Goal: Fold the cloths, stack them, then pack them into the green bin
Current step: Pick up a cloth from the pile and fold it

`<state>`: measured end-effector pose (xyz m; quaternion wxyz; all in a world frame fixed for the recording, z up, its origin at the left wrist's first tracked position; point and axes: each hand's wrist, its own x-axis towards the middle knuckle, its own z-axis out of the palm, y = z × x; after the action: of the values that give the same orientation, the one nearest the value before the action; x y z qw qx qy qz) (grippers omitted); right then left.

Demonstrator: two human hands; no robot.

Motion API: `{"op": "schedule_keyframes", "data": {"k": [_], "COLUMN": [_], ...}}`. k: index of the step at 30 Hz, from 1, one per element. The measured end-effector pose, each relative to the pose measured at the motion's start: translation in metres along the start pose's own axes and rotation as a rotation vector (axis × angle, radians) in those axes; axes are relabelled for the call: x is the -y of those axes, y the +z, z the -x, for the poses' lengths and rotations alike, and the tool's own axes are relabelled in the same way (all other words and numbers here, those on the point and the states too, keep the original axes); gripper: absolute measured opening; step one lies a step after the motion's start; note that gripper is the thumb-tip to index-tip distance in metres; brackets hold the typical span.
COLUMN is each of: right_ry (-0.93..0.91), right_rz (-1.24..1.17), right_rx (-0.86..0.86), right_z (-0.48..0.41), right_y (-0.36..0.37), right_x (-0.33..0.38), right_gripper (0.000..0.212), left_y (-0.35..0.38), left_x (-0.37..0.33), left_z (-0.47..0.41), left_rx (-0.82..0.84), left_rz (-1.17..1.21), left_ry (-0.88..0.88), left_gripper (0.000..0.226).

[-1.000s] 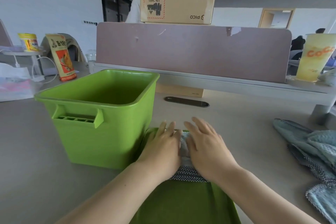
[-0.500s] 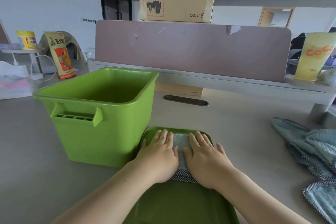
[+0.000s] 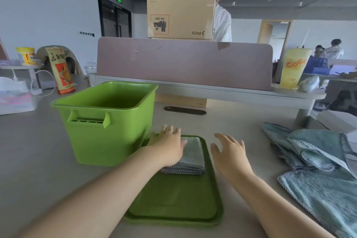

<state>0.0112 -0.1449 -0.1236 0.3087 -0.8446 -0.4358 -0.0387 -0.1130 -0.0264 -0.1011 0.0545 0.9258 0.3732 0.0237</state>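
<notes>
A folded terry cloth [image 3: 191, 153], checker-edged, lies on a smooth green tray [image 3: 174, 205] just beside the glossy plastic green bin [image 3: 105, 121], at its 4 o'clock. The left hand [image 3: 167, 146] rests flat on it, grasping nothing; the right hand [image 3: 230, 152] hovers spread, fingers loose, at 3 o'clock.

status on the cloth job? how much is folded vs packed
Done: one folded cloth lies on the green tray. In hand: left hand rests on it; right hand hovers open beside the tray. Left: the loose cloths at right are unfolded, and the green bin shows nothing inside.
</notes>
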Motion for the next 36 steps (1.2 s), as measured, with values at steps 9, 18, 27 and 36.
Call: {"op": "schedule_keyframes", "data": {"k": [9, 18, 27, 36], "right_ry": [0.24, 0.503, 0.442, 0.186], "right_rz": [0.207, -0.13, -0.127, -0.372], "right_rx": [-0.276, -0.381, -0.485, -0.763], "right_z": [0.035, 0.032, 0.022, 0.024], "right_y": [-0.074, -0.103, -0.094, -0.136], "right_x": [-0.108, -0.174, -0.178, -0.135], "right_gripper": [0.051, 0.063, 0.016, 0.01], "left_y": [0.021, 0.08, 0.073, -0.017], "left_x": [-0.154, -0.28, -0.274, -0.257], "left_z": [0.007, -0.037, -0.04, -0.016], "left_rx": [-0.039, -0.224, -0.406, -0.459], "left_rz": [0.186, 0.675, 0.808, 1.047], "left_ry": [0.337, 0.368, 0.408, 0.424], "left_gripper": [0.05, 0.06, 0.024, 0.029]}}
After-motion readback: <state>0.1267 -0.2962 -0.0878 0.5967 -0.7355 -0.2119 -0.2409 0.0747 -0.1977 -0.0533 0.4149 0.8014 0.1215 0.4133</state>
